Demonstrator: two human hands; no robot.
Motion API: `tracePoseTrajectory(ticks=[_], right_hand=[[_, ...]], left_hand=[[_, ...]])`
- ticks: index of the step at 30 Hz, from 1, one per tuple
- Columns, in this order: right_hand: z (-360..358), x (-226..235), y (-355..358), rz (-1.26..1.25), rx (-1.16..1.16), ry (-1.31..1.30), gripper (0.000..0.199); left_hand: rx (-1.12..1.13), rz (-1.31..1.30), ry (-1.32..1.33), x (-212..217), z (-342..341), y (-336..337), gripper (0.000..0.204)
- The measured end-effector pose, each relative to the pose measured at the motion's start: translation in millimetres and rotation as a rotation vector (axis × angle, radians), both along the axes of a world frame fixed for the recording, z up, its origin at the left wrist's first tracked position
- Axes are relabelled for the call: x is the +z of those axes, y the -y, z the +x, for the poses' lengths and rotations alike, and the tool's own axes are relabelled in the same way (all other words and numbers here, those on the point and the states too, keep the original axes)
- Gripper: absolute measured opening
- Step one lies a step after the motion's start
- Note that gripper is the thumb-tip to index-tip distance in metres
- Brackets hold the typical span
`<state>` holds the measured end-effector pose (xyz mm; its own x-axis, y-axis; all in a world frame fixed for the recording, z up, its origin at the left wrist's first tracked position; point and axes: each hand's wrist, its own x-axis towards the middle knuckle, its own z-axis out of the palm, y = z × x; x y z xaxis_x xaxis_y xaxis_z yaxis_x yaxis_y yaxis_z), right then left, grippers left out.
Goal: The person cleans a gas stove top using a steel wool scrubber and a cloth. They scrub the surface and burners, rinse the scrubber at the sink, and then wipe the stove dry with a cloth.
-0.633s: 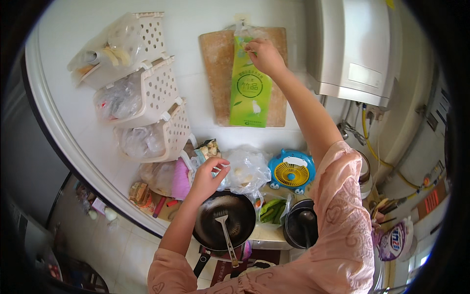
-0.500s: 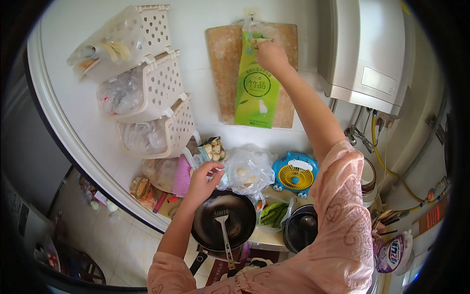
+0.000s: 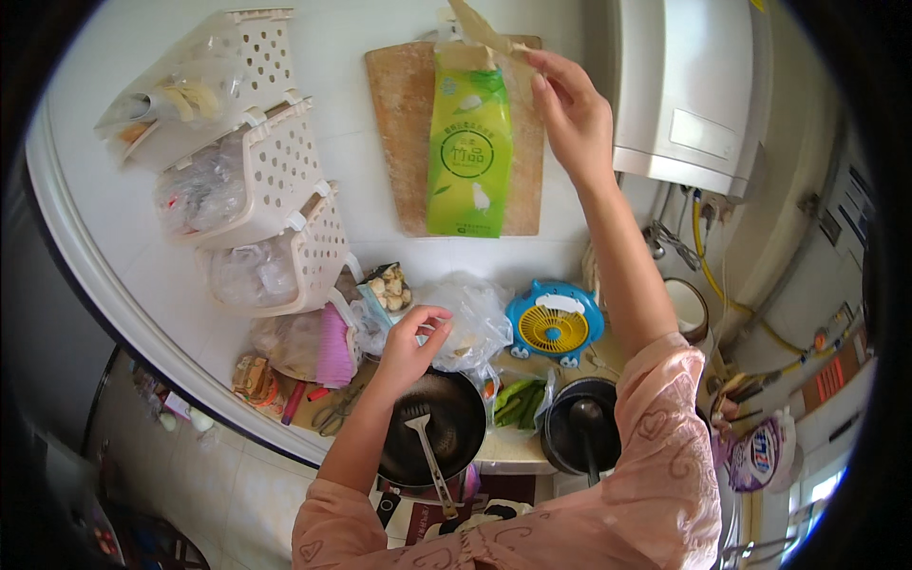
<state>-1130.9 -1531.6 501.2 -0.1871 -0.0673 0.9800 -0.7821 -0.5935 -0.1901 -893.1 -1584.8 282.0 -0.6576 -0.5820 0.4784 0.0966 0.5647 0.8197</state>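
Observation:
High up, my right hand (image 3: 575, 114) pinches a tan paper tissue (image 3: 484, 28) between thumb and fingers. The tissue stands out of the top of a green tissue pack (image 3: 470, 157), hung on the wall in front of a wooden cutting board (image 3: 399, 142). Whether its lower end is free of the pack I cannot tell. My left hand (image 3: 413, 351) hovers with loosely curled fingers, nothing visible in it, in front of a clear plastic bag (image 3: 470, 318) and above a black wok (image 3: 465, 404). A metal spatula (image 3: 430, 456) rests in the wok.
White perforated baskets (image 3: 280, 166) holding bags are stacked at left. A blue and yellow fan (image 3: 554, 328), a bag of green vegetables (image 3: 520, 404) and a dark pot (image 3: 560, 437) with a ladle stand right of the wok. A water heater (image 3: 684, 95) hangs at upper right.
My right hand has moved right, away from the pack's top, drawing the tan tissue up and out. The pack's top now gapes wider. My left hand stays low, and the whole view has shifted slightly.

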Motion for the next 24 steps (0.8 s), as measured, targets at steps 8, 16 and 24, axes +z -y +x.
tracePoseTrajectory(ticks=[8,16,24], right_hand=[[132.9,-118.2,-89.9,0.452,0.42,0.405,0.025],[224.7,-222.5,-180.6,0.578,0.178,0.741,0.031],[267.7,-257.5,-332.1,0.431,-0.416,0.996,0.012]], left_hand=[[-0.312,0.393,-0.371,5.9,27.7,-25.8,0.073],[-0.546,0.723,-0.316,-29.3,70.3,-89.4,0.07],[-0.613,0.77,-0.055,-69.0,96.5,-197.9,0.03]])
